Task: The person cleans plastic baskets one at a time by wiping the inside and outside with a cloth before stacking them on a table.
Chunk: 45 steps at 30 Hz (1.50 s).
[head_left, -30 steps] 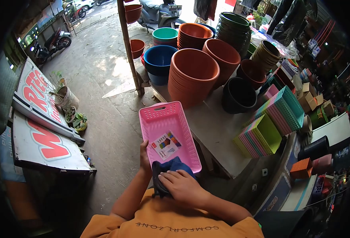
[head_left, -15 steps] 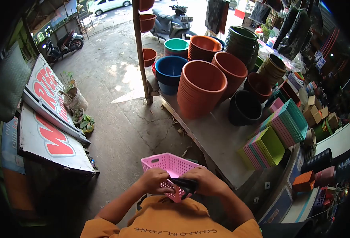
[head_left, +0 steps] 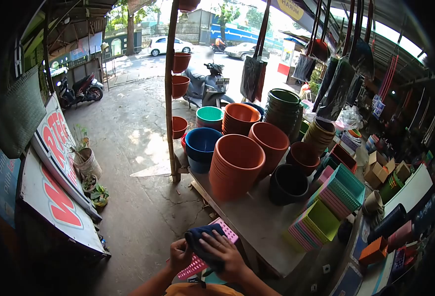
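Low in front of me a pink perforated plastic basket point(head_left: 191, 267) is held tilted, and a dark blue cloth point(head_left: 196, 237) covers much of its side. My left hand point(head_left: 179, 254) is closed at the basket's left edge, beside the cloth; the exact grip is partly hidden. On top of the cloth, my right hand point(head_left: 226, 255) presses it against the basket with its fingers spread over the fabric. The basket's inside is out of sight.
A table point(head_left: 271, 241) to my right bears stacked terracotta pots point(head_left: 234, 170), blue pots point(head_left: 205, 145), a black pot point(head_left: 288, 185) and stacked coloured baskets point(head_left: 321, 222). Signboards point(head_left: 54, 202) lean at left. A wooden post point(head_left: 172, 98) with hanging pots stands ahead.
The view has tilted up, showing more street. The basket has been turned over from open side up, and the cloth has moved from its near corner onto its outer side, my right hand flattened over it.
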Available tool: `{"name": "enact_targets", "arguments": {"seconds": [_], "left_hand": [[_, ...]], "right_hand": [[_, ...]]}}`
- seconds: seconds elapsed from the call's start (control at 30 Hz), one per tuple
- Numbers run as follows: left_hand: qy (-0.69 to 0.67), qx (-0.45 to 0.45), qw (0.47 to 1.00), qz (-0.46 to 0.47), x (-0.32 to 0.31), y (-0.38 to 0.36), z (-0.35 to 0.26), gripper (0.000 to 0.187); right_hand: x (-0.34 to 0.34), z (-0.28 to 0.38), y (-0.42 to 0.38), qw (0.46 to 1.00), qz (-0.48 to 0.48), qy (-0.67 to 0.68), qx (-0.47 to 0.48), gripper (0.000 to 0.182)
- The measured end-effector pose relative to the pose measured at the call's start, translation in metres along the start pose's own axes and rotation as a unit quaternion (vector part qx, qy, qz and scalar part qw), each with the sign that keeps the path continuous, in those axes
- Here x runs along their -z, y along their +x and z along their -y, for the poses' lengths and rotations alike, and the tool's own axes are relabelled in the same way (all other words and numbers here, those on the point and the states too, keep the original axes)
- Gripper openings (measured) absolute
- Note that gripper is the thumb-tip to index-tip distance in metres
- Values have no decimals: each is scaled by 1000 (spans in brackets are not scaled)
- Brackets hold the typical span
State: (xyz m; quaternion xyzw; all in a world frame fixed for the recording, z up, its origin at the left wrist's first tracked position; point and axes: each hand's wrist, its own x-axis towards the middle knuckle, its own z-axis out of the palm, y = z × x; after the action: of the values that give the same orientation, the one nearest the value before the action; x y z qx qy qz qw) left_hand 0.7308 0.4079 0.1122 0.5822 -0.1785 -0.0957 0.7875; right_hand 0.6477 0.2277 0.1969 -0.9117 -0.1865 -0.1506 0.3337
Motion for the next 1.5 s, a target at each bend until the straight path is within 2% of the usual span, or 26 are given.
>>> {"name": "enact_targets", "arguments": {"seconds": [0.03, 0.1, 0.17, 0.2, 0.27, 0.3, 0.33, 0.37, 0.4, 0.43, 0.5, 0.57, 0.63, 0.67, 0.7, 0.77, 0.9, 0.97, 1.0, 1.03, 1.1, 1.2, 1.33, 1.4, 1.43, 1.5], "left_hand": [[23, -14, 1000, 15, 3, -3, -3, 34], [48, -27, 998, 30, 11, -5, -6, 37], [127, -105, 985, 52, 21, -1, -5, 43], [127, -105, 985, 50, 20, -1, -8, 43], [126, -104, 983, 85, 16, 3, -15, 55], [126, -105, 983, 84, 15, 3, -8, 55], [82, -91, 990, 65, 13, 1, 2, 50], [37, -75, 995, 48, 13, -1, 10, 45], [36, -72, 995, 51, 12, -1, 11, 45], [53, -80, 994, 59, 12, 0, 10, 44], [70, -83, 992, 71, 7, -1, 8, 44], [16, -28, 999, -9, -4, 0, 4, 42], [9, -23, 1000, -3, -1, 7, 7, 39], [-8, -16, 1000, -18, -2, 11, 8, 39], [-25, -8, 999, -33, -2, 15, 7, 38], [-21, 10, 1000, -19, 1, 23, 2, 39], [-25, 69, 996, 48, 2, 36, -11, 41], [-129, 119, 983, 59, -3, 44, -3, 44], [-149, 147, 974, 86, -4, 44, -8, 55], [-149, 147, 974, 87, -7, 44, -5, 55], [-284, 204, 937, 19, -14, 44, 2, 65], [-235, 242, 941, 41, -14, 50, -7, 72], [-336, 226, 913, 60, -10, 59, -26, 63], [-229, 205, 951, 9, 1, 68, -13, 51], [-230, 205, 951, 7, -1, 69, -14, 51], [-220, 202, 951, -79, -7, 67, -16, 42]], "right_hand": [[5, -10, 2, 999, -13, 40, -1, 72], [22, -18, 0, 994, -26, -48, -99, 67], [-2, -67, -12, 964, -161, 176, -113, 54], [-3, -66, -24, 878, -141, 314, -334, 40], [-11, -74, -26, 882, -157, 317, -312, 38], [-12, -76, -25, 883, -175, 322, -293, 36], [0, -66, -16, 889, -116, 320, -307, 45], [6, -58, -8, 888, -117, 319, -310, 45], [8, -50, 0, 955, -120, 155, -223, 50], [9, -41, 6, 985, -116, -16, -129, 56], [8, -22, 12, 990, -40, 4, -137, 64], [8, -1, 21, 993, -41, 36, -104, 67], [9, 14, 26, 999, -17, 14, -48, 66], [8, 24, 29, 998, -13, -44, -52, 67], [7, 29, 31, 998, -12, -43, -54, 67], [9, 34, 39, 988, -19, -146, -48, 68], [6, 4, 50, 979, -4, -197, -61, 71], [-4, -9, 51, 976, 8, -207, -69, 70], [-10, -13, 49, 969, 10, -240, -50, 69], [-16, -17, 47, 962, 13, -272, -32, 69], [-31, -23, 42, 964, 22, -261, -41, 70], [-50, -27, 33, 970, 49, -233, -42, 72], [-64, -25, 13, 973, 89, -209, -48, 72], [-76, -24, -3, 975, 83, -202, -35, 75], [-81, -25, -9, 975, 85, -202, -34, 75], [-94, -30, -21, 972, 70, -218, -50, 75]]}}
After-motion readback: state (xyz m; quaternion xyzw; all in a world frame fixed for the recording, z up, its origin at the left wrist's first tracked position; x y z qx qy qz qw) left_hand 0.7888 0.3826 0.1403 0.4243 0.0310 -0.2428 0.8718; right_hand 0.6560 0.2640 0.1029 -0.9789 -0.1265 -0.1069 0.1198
